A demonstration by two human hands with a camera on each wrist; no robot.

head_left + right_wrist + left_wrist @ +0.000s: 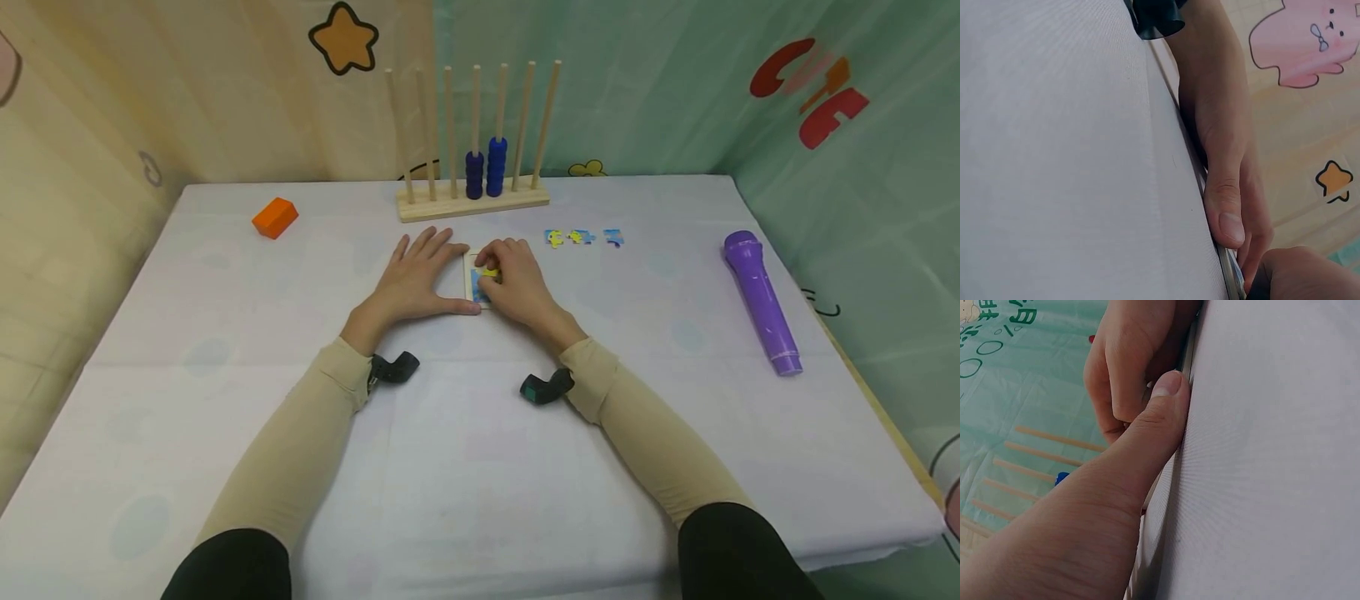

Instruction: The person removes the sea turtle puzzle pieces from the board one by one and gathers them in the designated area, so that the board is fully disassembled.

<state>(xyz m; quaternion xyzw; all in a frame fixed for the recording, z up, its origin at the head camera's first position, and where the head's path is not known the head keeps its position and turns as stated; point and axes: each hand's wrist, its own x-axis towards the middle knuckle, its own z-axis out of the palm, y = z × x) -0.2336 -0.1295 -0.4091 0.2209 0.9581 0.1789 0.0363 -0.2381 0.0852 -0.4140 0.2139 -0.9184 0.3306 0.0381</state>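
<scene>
A small jigsaw puzzle board (467, 287) with a pale rim and blue and yellow picture lies flat on the table, partly hidden by both hands. My left hand (411, 282) rests at its left side with fingers spread, the thumb along the near edge. In the left wrist view that thumb (1163, 403) lies close against the board's edge. Over the board, my right hand (517, 283) has bent fingers and pinches a yellow puzzle piece (491, 272); the fingers hide most of it. Three loose puzzle pieces (582, 237) lie in a row to the right.
Behind the hands stands a wooden peg rack (472, 204) with blue beads on two pegs. An orange block (275, 218) sits at the back left. A purple microphone-shaped object (763, 304) lies on the right of the white-covered table (465, 467). Printed curtains hang behind.
</scene>
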